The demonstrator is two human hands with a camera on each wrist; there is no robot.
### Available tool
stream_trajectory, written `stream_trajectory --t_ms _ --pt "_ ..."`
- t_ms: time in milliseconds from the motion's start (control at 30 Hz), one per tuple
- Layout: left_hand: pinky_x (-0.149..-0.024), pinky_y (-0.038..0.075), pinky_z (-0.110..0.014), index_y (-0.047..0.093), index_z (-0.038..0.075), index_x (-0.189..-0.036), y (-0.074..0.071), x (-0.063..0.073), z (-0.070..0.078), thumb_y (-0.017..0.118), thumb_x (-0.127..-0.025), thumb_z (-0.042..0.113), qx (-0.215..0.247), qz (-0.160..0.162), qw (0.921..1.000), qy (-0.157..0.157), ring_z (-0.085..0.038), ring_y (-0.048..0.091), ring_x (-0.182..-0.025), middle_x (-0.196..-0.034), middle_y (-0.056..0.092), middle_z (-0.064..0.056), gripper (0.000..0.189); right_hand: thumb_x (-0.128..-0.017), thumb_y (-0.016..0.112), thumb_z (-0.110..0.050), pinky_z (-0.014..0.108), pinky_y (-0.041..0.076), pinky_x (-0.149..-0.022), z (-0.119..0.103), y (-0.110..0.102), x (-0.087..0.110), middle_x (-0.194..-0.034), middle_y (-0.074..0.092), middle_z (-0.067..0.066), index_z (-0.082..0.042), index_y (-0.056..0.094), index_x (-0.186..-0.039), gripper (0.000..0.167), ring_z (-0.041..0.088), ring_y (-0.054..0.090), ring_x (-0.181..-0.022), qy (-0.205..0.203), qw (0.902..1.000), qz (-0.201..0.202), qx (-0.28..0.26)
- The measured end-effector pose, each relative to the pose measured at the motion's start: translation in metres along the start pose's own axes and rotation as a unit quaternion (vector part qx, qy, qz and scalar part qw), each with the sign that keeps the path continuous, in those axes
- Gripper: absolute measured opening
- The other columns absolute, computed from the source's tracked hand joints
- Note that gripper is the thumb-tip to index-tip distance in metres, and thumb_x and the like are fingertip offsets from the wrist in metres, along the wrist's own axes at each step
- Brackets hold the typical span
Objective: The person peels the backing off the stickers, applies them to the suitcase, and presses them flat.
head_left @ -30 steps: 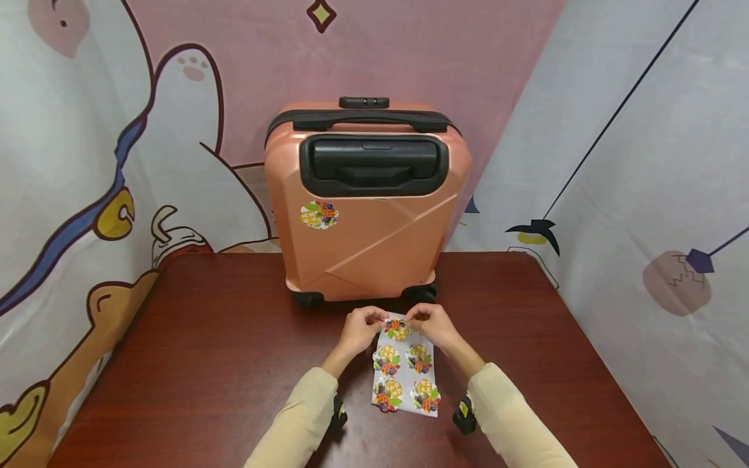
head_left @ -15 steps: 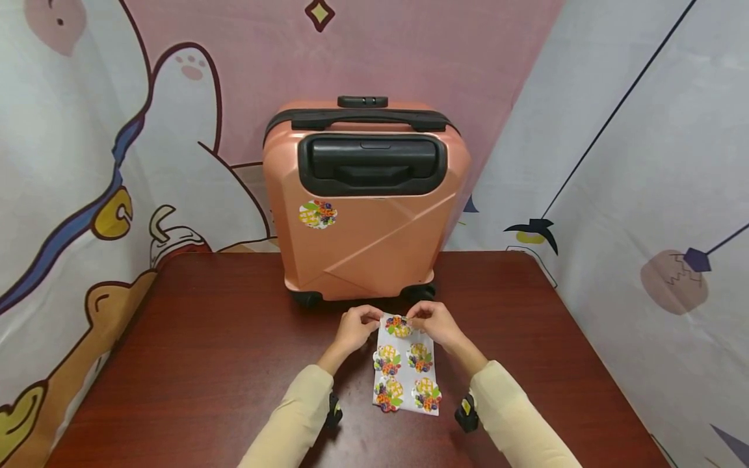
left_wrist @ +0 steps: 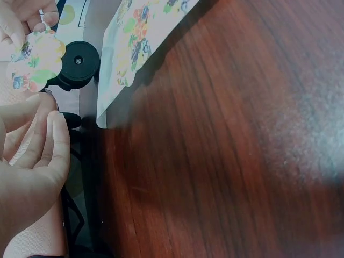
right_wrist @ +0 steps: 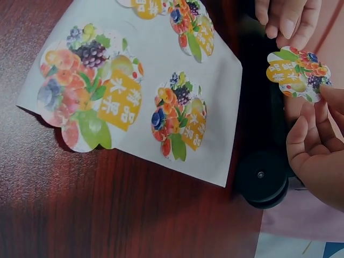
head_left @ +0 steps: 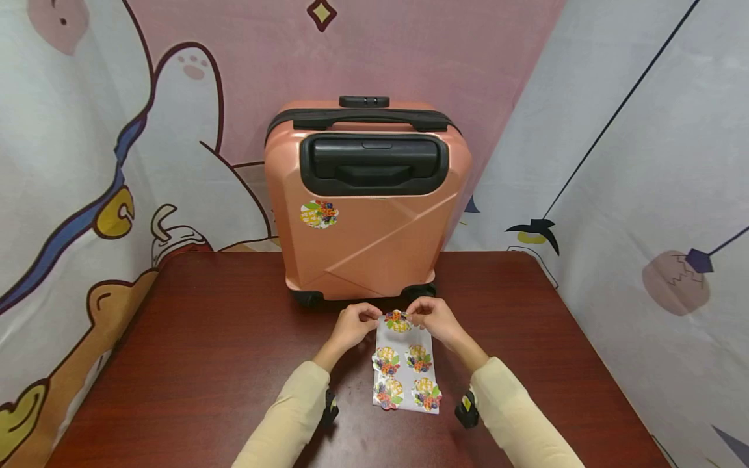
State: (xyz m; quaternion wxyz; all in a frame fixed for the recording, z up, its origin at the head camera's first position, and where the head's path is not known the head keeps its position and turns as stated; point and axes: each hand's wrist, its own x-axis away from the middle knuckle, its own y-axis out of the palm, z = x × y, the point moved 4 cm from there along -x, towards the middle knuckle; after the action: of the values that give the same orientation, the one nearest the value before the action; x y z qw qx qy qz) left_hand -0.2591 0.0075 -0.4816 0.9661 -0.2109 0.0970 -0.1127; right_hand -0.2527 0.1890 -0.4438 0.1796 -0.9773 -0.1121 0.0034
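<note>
My right hand (head_left: 437, 320) pinches a scalloped, fruit-printed sticker (right_wrist: 300, 72) at its edge, in front of the suitcase. The sticker is off its backing sheet (right_wrist: 215, 123), a white sheet on the table still bearing several like stickers, one of them a fruit sticker (head_left: 419, 359) at its right side. Close by the loose sticker's other edge is my left hand (head_left: 351, 327). Its fingers are loosely bent, and nothing shows between them in the left wrist view; whether a fingertip grazes the sticker is hard to tell.
An upright orange suitcase (head_left: 374, 253) stands at the back of the brown table (head_left: 234, 364). One round fruit sticker (head_left: 319, 214) is on its upper left front. A black wheel (right_wrist: 262, 174) sits near the sheet. Printed cloth (head_left: 614, 162) hangs behind and beside the table.
My left hand has shifted slightly left, away from the sheet's top corner. My right hand has lifted the top sticker slightly upward, and its edge now rises past the sheet.
</note>
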Motion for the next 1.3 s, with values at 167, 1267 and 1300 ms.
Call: stream_trajectory --t_ms 167,1267,1300 --pt "-0.062 0.048 -0.025 0.068 0.004 -0.087 0.002 -0.001 0.003 0.067 -0.081 0.004 0.002 -0.005 0.9999 0.009 -0.017 0.062 -0.073 -0.083 0.067 -0.006 0.006 -0.08 0.061 0.007 0.027 0.044 -0.056 -0.019 0.002 0.006 -0.076 0.059 0.023 0.014 0.058 -0.086 0.01 0.026 0.054 -0.066 -0.005 0.9999 -0.002 0.008" --pt "-0.058 0.046 -0.025 0.067 0.005 -0.083 -0.034 -0.009 0.04 0.069 -0.08 0.009 0.042 0.058 0.9972 0.022 -0.014 0.059 -0.069 -0.076 0.066 -0.003 0.006 -0.08 0.07 -0.009 0.033 0.05 -0.06 -0.036 -0.003 -0.015 -0.072 0.061 0.011 0.001 0.061 -0.081 0.013 0.027 0.056 -0.063 -0.043 0.999 0.014 0.007" --pt "-0.059 0.046 -0.026 0.066 0.004 -0.083 -0.036 -0.009 0.041 0.069 -0.08 0.009 0.042 0.062 0.9969 0.024 -0.014 0.059 -0.069 -0.076 0.066 -0.004 0.006 -0.08 0.07 -0.008 0.033 0.05 -0.06 -0.039 -0.003 -0.016 -0.071 0.061 0.01 0.001 0.061 -0.08 0.012 0.025 0.056 -0.062 -0.049 0.9986 0.016 0.007"
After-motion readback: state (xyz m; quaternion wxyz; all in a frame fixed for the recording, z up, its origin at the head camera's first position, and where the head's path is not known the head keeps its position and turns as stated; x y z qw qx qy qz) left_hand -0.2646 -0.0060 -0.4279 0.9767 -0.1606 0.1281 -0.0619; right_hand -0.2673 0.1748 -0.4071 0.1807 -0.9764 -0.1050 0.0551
